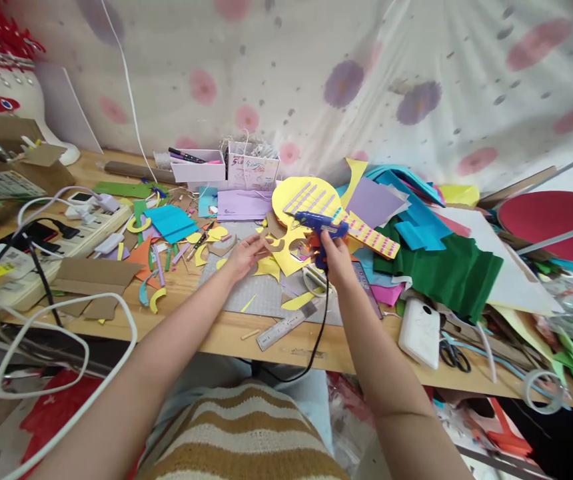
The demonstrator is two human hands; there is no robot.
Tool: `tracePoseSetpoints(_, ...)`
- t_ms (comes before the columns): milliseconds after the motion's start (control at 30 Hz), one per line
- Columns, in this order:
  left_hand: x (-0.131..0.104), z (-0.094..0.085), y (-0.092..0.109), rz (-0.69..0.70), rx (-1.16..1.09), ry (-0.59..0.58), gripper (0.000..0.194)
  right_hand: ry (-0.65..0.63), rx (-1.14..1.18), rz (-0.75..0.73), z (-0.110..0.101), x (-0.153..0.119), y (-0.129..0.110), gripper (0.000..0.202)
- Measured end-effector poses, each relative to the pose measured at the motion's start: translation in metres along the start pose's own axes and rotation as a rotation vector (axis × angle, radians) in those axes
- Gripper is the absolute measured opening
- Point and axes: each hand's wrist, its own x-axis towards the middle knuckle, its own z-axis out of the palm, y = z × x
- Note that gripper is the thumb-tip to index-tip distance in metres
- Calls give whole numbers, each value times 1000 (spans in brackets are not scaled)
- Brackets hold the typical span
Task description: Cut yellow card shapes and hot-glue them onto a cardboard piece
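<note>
My right hand (337, 259) is wrapped round the handle of a blue glue gun (324, 224). The gun's nozzle points left and its black cord (322, 327) hangs over the table edge. Between the fingertips of my left hand (247, 257) is a small curved piece of brown cardboard (273, 245), close to the nozzle. Behind both hands lies a yellow guitar-shaped paper craft (311, 190) with purple strips and a dotted neck. Yellow paper scraps (290, 257) and a grey cutting mat (261, 293) are beneath my hands.
A metal ruler (279, 332) lies near the front edge. Left are a power strip (81, 230) and a looping white cable (131, 320). To the right are green crepe paper (451, 273), a white power bank (420, 332), black scissors (455, 355) and a tape roll (543, 391).
</note>
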Motion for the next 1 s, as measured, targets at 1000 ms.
tracePoseSetpoints(1000,-42,-57,35,15,378,17,36,-174,-546,-110,37,-21,42,41)
